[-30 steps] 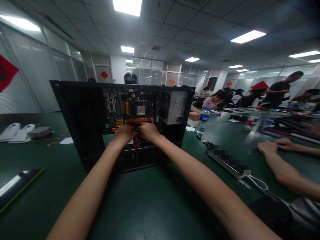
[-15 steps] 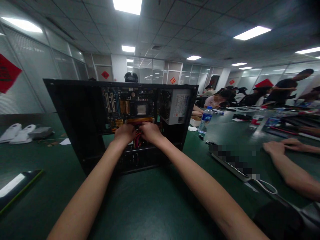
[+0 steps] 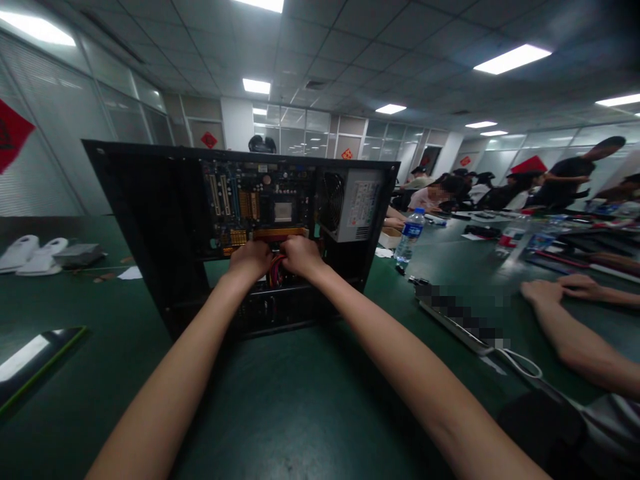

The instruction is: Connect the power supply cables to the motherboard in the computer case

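Left hand: left hand (image 3: 250, 259) reaches into the open computer case (image 3: 150, 227), knuckles up, fingers curled down out of sight onto the bundle of wires (image 3: 275, 272); whether it grips them I cannot tell.
Right hand: right hand (image 3: 300, 255) sits just beside the left, at its 3 o'clock, almost touching it; fingers also curled down onto the wires, grip hidden.
Hands together: both close side by side, wrists spreading apart toward the camera.
Wires: red and pink strands show in the gap between the two hands and just below them, at 6 o'clock of the knuckles.
Circuit board: circuit board (image 3: 255, 207) stands upright in the case, directly at 12 o'clock of the hands; an orange strip along its lower edge lies just above the fingers.
Power box: grey power box (image 3: 353, 203) with round fan grille, at 2 o'clock of the right hand, inside the case's upper right corner.
Case: black, open side facing the camera, standing on the green table (image 3: 280, 400).
Water bottle: water bottle (image 3: 407, 240) upright at 3 o'clock, well apart from the case.
Neighbour: another person's hands (image 3: 555, 290) rest on the table far out at 3 o'clock, near a long flat strip (image 3: 453, 323), partly blurred.
Far left: white objects (image 3: 30, 253) at 9 o'clock on the table edge.
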Action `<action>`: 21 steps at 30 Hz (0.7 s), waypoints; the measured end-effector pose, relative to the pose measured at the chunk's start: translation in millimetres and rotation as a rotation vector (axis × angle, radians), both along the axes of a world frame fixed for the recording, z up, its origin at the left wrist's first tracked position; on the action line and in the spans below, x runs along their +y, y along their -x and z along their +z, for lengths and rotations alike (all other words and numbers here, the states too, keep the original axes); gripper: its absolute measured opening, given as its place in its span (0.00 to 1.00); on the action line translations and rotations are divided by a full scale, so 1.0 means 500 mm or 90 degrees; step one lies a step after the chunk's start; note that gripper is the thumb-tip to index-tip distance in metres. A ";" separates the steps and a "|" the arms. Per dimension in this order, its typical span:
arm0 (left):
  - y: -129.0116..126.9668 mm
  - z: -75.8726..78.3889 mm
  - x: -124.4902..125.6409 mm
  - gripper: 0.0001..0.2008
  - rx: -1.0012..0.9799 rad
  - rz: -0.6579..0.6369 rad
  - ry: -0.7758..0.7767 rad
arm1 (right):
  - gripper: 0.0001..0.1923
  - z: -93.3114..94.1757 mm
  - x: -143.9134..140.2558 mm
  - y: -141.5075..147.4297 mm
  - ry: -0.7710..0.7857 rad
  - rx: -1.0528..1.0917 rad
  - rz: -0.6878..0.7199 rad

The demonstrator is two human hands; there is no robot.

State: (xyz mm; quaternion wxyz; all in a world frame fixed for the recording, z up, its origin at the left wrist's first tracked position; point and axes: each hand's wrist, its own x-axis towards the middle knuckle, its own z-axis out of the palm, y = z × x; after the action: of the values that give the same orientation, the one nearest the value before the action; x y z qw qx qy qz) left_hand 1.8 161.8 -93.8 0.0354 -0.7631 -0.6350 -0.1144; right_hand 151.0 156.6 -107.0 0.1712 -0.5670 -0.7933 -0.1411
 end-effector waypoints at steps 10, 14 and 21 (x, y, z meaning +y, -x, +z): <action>0.000 0.003 -0.003 0.19 -0.006 0.010 0.009 | 0.13 0.003 0.001 0.004 0.008 0.012 -0.022; 0.001 0.002 0.000 0.19 0.000 0.007 0.010 | 0.13 0.002 0.002 0.003 0.005 0.025 -0.026; 0.006 -0.002 0.008 0.20 0.006 -0.011 0.007 | 0.14 0.002 0.006 0.003 0.007 0.035 -0.033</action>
State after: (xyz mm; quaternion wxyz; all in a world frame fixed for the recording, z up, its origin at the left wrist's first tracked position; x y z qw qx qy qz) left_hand -1.4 165.9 -94.5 0.0332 -0.7692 -0.6290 -0.1075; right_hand 149.7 159.8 -106.2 0.1862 -0.5918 -0.7742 -0.1251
